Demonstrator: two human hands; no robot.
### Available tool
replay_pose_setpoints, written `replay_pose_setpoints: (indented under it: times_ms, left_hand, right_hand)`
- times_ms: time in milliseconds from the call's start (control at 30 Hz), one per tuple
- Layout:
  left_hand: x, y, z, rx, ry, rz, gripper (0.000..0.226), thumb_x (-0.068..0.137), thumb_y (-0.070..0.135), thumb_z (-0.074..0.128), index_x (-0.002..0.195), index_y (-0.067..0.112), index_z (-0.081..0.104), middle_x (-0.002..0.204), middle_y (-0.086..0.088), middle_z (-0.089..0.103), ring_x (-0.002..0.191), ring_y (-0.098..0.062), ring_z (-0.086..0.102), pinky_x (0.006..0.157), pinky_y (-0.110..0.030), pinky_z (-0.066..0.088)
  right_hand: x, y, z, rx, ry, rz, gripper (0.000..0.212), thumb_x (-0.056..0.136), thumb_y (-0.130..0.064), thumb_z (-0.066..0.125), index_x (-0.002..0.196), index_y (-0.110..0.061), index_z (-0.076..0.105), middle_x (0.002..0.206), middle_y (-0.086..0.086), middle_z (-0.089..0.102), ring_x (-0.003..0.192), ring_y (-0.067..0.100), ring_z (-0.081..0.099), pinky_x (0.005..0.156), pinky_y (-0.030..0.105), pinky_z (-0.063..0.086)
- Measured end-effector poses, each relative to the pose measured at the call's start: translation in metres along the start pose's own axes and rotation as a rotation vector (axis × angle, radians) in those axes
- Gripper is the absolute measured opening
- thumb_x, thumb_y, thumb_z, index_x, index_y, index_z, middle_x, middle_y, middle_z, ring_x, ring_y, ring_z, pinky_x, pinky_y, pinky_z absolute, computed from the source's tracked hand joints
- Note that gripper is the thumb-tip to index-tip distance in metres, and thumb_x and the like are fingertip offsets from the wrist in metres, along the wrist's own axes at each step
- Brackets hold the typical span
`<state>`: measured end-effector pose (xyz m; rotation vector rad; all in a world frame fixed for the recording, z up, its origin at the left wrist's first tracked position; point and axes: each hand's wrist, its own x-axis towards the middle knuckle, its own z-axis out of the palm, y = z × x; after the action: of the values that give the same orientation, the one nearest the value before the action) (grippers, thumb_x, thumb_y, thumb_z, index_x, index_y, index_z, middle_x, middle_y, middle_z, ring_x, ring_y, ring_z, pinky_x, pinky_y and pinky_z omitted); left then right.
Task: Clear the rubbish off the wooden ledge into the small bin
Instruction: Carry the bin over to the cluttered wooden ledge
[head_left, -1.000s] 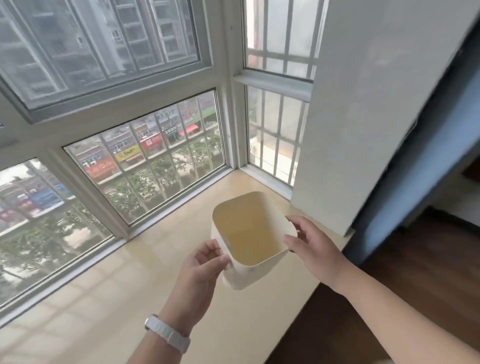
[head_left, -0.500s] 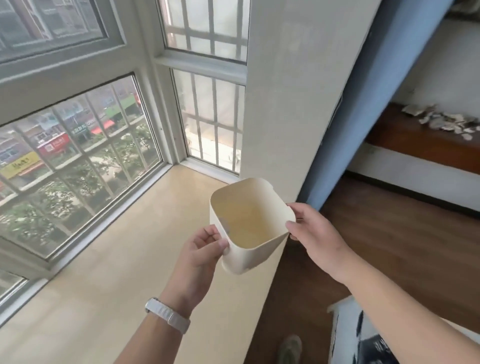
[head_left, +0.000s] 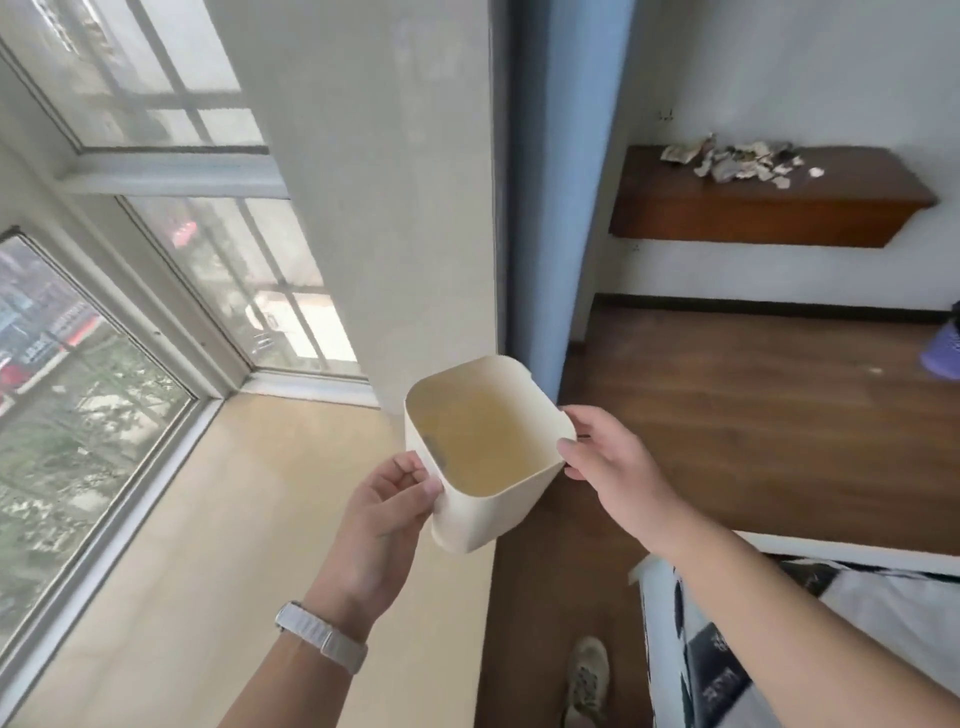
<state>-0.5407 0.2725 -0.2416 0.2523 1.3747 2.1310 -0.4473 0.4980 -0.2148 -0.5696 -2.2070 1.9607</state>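
Swinging right since the earlier frame, my view has left the window and now takes in the wooden ledge (head_left: 753, 208) on the far wall. The small bin (head_left: 483, 452) is carried as before, off the ground with its mouth tipped toward me and nothing showing inside. My left hand (head_left: 387, 512) grips the bin's near-left wall, thumb against the rim, and my right hand (head_left: 610, 462) pinches the rim on the bin's right side, so both are grasping it. From the bin, the rubbish (head_left: 737, 161) lies ahead and to the right, well apart, across the wooden floor (head_left: 753, 415). It is a band of torn pale scraps strewn along the ledge's long axis, which runs crosswise to my approach. My right hand is on the side nearer that heap, so I judge the next move is to bring the bin up beside the ledge's edge, hold it with the left and free the right to sweep.
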Motion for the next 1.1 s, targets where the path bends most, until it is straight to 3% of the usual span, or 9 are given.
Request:
replay_pose_setpoints:
  times_ms: [200,300,433,567,667,867,933,1033,1100]
  left_hand:
    - [0.072,-0.004,0.056,0.043,-0.089,-0.051,0.022,0.069,0.016,0.075,0.085,0.009,0.063,0.078,-0.010,0.056,0.072,-0.021,0.054,0.072,-0.029,0.042]
    - [0.109,-0.008,0.093,0.071,-0.155,-0.063,0.018,0.068,0.018,0.074,0.083,0.011,0.067,0.077,-0.007,0.061,0.071,-0.018,0.058,0.071,-0.027,0.046]
    - [0.151,-0.016,0.142,0.117,-0.246,-0.071,0.037,0.063,0.024,0.085,0.090,0.007,0.067,0.083,-0.011,0.061,0.072,-0.018,0.060,0.070,-0.025,0.048]
    - [0.190,-0.028,0.181,0.118,-0.302,-0.118,0.060,0.060,0.031,0.089,0.102,0.000,0.061,0.087,-0.016,0.055,0.069,-0.019,0.055,0.062,-0.023,0.047]
    - [0.221,-0.039,0.199,0.115,-0.359,-0.168,0.064,0.063,0.028,0.088,0.112,0.002,0.055,0.106,-0.021,0.046,0.084,-0.028,0.047,0.075,-0.029,0.043]
    - [0.290,-0.055,0.224,0.141,-0.428,-0.230,0.066,0.062,0.029,0.088,0.111,-0.004,0.058,0.105,-0.023,0.055,0.085,-0.025,0.061,0.076,-0.027,0.051]
    - [0.317,-0.060,0.232,0.126,-0.448,-0.257,0.065,0.064,0.028,0.086,0.112,-0.007,0.057,0.106,-0.024,0.057,0.089,-0.027,0.061,0.079,-0.029,0.051]
    - [0.362,-0.063,0.246,0.111,-0.520,-0.268,0.052,0.071,0.020,0.078,0.111,-0.007,0.058,0.108,-0.024,0.057,0.092,-0.029,0.061,0.084,-0.032,0.052]
    - [0.396,-0.059,0.256,0.064,-0.562,-0.287,0.051,0.073,0.019,0.076,0.111,-0.009,0.057,0.109,-0.024,0.056,0.095,-0.031,0.059,0.086,-0.034,0.049]
  right_hand:
    - [0.031,-0.007,-0.074,-0.011,0.077,0.004,0.050,0.083,-0.037,0.058,0.130,-0.021,0.056,0.123,-0.011,0.066,0.111,0.002,0.062,0.103,0.042,0.048]
    - [0.044,-0.010,-0.114,-0.008,0.146,-0.001,0.038,0.091,-0.030,0.061,0.128,-0.023,0.057,0.120,-0.011,0.068,0.110,0.002,0.063,0.103,0.042,0.048]
    - [0.059,-0.007,-0.164,-0.021,0.211,0.008,0.027,0.097,-0.016,0.058,0.119,-0.033,0.058,0.115,-0.016,0.070,0.108,0.002,0.064,0.102,0.042,0.049]
    - [0.067,-0.006,-0.207,0.000,0.266,0.003,0.029,0.094,-0.028,0.061,0.123,-0.030,0.058,0.115,-0.015,0.070,0.108,0.003,0.064,0.103,0.043,0.048]
    - [0.074,-0.004,-0.230,0.010,0.308,0.014,0.051,0.082,-0.047,0.059,0.129,-0.028,0.056,0.116,-0.016,0.069,0.109,0.004,0.064,0.103,0.046,0.048]
    - [0.107,0.012,-0.262,0.021,0.375,0.102,0.031,0.091,-0.036,0.059,0.121,-0.038,0.057,0.111,-0.019,0.071,0.108,0.003,0.065,0.102,0.048,0.048]
    - [0.126,0.014,-0.273,0.010,0.396,0.123,0.034,0.088,-0.042,0.060,0.121,-0.041,0.056,0.110,-0.019,0.071,0.106,0.002,0.065,0.102,0.048,0.048]
    - [0.157,0.006,-0.286,0.014,0.475,0.139,0.049,0.082,-0.047,0.063,0.128,-0.034,0.054,0.108,-0.013,0.073,0.104,0.004,0.066,0.102,0.048,0.048]
    - [0.177,-0.003,-0.295,0.020,0.529,0.142,0.037,0.091,-0.033,0.063,0.127,-0.030,0.055,0.109,-0.011,0.073,0.104,0.004,0.066,0.102,0.048,0.048]
